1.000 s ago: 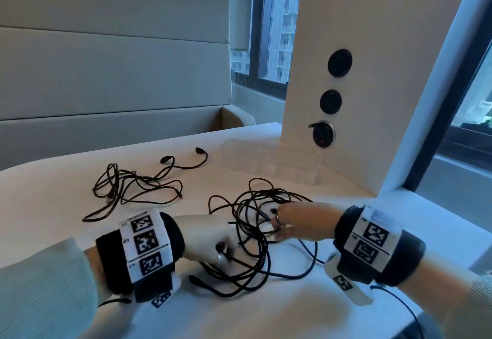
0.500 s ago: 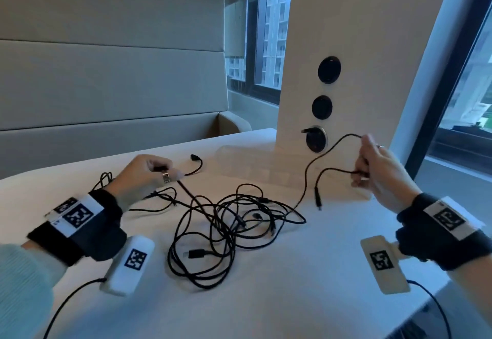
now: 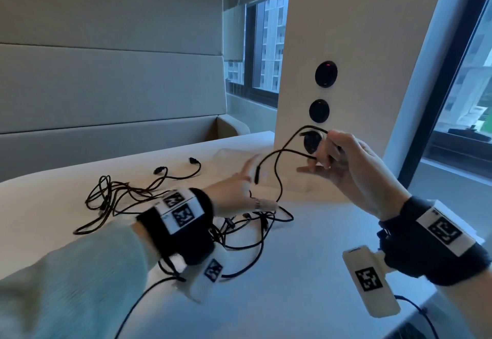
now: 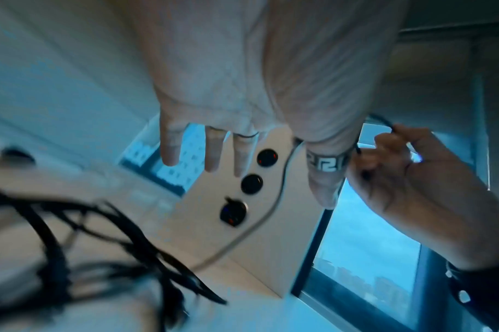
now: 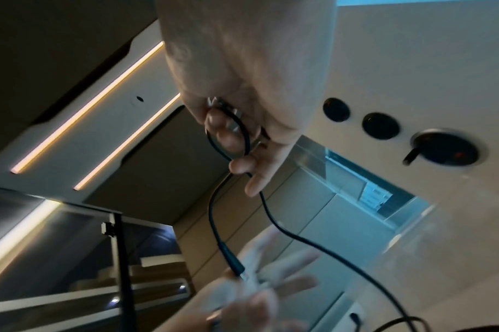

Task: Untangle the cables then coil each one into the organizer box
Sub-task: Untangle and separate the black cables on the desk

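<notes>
My right hand [image 3: 322, 157] is raised above the table and pinches a loop of one black cable [image 3: 280, 178]; the right wrist view shows that loop [image 5: 214, 224] round its fingers [image 5: 228, 137]. The cable's plug end [image 3: 257, 177] dangles in front of my left hand [image 3: 247, 178], which is open with straight fingers [image 4: 214, 157] and holds nothing. The held cable runs down into a black tangle [image 3: 255, 221] on the white table [image 3: 306, 272]. A second loose cable pile [image 3: 111, 194] lies at the left. The clear organizer box [image 3: 229, 153] sits behind the hands, partly hidden.
A white pillar [image 3: 359, 45] with three round black sockets [image 3: 326, 73] stands just behind the box; the lowest socket [image 3: 311, 141] has a plug in it. Windows are at the right. The table's edge runs near the lower right corner.
My left hand has let go of the cable it held at the left and has moved right, toward the dangling plug. My right hand still holds its cable raised.
</notes>
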`<control>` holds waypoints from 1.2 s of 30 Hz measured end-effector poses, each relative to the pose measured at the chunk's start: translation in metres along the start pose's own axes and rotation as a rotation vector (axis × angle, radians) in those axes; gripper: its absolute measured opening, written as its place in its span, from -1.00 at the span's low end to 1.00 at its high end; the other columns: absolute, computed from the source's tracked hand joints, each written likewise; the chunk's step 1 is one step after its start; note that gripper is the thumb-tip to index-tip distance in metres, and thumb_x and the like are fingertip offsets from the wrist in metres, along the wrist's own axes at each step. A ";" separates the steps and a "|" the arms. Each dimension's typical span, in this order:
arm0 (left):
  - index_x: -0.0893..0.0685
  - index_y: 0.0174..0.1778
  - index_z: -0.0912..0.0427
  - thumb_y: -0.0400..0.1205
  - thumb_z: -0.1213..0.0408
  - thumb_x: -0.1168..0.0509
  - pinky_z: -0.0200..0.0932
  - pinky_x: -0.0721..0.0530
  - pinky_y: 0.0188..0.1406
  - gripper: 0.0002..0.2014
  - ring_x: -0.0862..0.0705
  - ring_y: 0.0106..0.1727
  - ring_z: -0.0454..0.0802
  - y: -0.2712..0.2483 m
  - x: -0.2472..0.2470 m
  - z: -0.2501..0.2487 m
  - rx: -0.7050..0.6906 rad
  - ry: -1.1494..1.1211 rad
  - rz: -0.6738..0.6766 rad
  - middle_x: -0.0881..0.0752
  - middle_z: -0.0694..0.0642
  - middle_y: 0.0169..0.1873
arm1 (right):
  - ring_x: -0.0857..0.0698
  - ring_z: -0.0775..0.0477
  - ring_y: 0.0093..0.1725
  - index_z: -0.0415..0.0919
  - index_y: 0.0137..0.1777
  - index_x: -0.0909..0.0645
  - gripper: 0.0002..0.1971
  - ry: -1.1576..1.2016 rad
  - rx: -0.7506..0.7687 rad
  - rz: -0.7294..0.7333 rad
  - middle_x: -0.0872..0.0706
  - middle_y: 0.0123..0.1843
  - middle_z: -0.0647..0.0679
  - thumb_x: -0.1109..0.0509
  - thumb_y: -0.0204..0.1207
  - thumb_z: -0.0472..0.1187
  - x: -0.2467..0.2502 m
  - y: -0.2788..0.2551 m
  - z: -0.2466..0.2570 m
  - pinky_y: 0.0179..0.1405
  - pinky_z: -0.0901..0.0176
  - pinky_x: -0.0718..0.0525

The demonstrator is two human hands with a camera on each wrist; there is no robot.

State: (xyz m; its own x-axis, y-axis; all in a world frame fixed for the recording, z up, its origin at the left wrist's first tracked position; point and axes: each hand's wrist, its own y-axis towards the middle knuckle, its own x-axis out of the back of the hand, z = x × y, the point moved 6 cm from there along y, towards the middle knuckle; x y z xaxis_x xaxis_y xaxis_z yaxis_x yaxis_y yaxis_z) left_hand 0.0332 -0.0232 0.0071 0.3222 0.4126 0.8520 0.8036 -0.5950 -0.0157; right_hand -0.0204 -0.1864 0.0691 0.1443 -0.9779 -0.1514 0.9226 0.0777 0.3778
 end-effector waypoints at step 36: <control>-0.59 -0.15 0.07 0.51 -0.03 -0.38 -0.09 -0.71 -0.19 -0.75 -0.64 -0.25 -0.10 -0.038 0.029 0.054 0.103 -0.173 -0.165 -0.64 -0.03 -0.23 | -0.46 0.31 -0.60 -0.13 -0.17 -0.71 -0.82 -1.101 -0.065 0.095 -0.52 -0.66 0.21 -0.36 0.55 -0.07 -0.024 0.014 -0.054 -0.58 0.47 -0.37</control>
State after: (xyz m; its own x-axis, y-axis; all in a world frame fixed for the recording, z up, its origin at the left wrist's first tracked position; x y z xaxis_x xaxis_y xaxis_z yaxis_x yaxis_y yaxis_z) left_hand 0.0388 0.0488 0.0047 0.2561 0.6150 0.7458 0.8962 -0.4401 0.0552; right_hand 0.0089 -0.1515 0.0283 -0.1517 -0.6034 0.7828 0.9463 0.1402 0.2915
